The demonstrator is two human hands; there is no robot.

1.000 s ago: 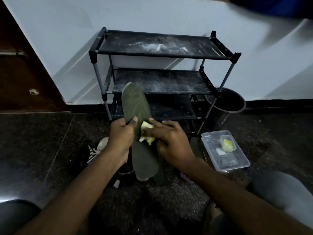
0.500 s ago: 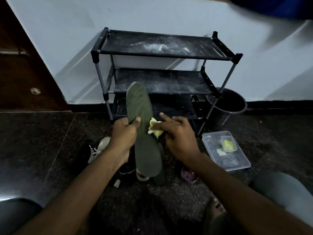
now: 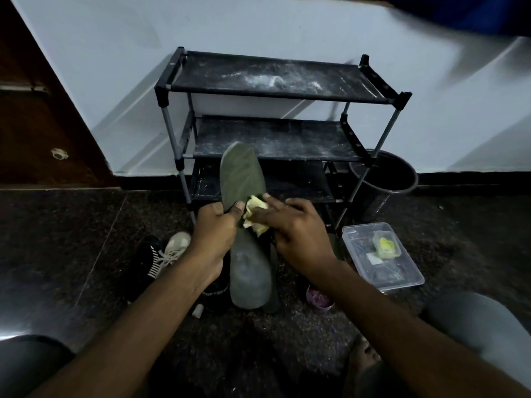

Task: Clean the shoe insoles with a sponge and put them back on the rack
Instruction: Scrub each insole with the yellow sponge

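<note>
A long grey-green insole (image 3: 242,179) stands tilted in front of the black three-tier shoe rack (image 3: 275,79). My left hand (image 3: 214,229) grips the insole at its middle, thumb across the front. My right hand (image 3: 296,228) pinches a crumpled yellow sponge (image 3: 254,214) against the insole's right edge, just beside my left thumb. A second dark insole (image 3: 274,282) shows as a thin strip behind the first one's lower end.
A sneaker (image 3: 169,248) and a black striped shoe (image 3: 149,262) lie on the floor at the left. A clear plastic box (image 3: 385,280) holding a small yellow item sits at the right, a black bin (image 3: 385,179) beside the rack. A small purple object (image 3: 319,297) lies under my right wrist.
The sponge has travelled up the insole, from below the middle to beside my left thumb. The insole has shifted a little to the right with my left hand.
</note>
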